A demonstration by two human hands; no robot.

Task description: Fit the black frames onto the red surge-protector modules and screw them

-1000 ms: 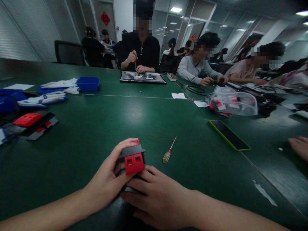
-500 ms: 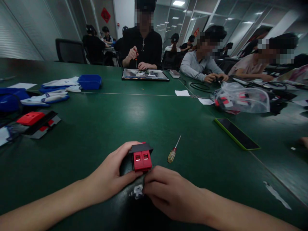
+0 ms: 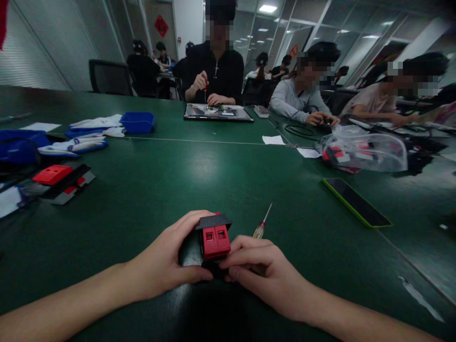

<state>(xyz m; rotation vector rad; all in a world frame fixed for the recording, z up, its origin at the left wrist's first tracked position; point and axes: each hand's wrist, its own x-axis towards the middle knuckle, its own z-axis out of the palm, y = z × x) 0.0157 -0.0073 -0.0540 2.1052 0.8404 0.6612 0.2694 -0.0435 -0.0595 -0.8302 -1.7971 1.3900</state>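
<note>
In the head view, a red block [image 3: 215, 243] with two square openings stands near the front of the table, with a dark flap [image 3: 214, 221] across its top. My left hand [image 3: 174, 254] wraps round its left side, fingers behind and thumb at the lower front. My right hand [image 3: 263, 273] is closed at the block's lower right corner, fingertips pinched against a dark part under the red face. Exactly what the fingertips press is partly hidden. Just beyond my right hand lies a screwdriver [image 3: 260, 230] with a clear yellowish handle, its lower end covered by the hand.
A green-edged phone [image 3: 358, 202] and a clear bag [image 3: 377, 152] of red parts lie to the right. At left are another red-and-black part [image 3: 53, 175], gloves [image 3: 74, 145] and a blue tray [image 3: 138, 122]. Across the table [image 3: 160, 175], a person [image 3: 215, 71] works on a flat panel [image 3: 192, 114].
My right hand has moved up, from below the block to its lower right corner, and now overlaps the screwdriver handle. The shiny clear scrap below the block no longer shows. The view has shifted slightly.
</note>
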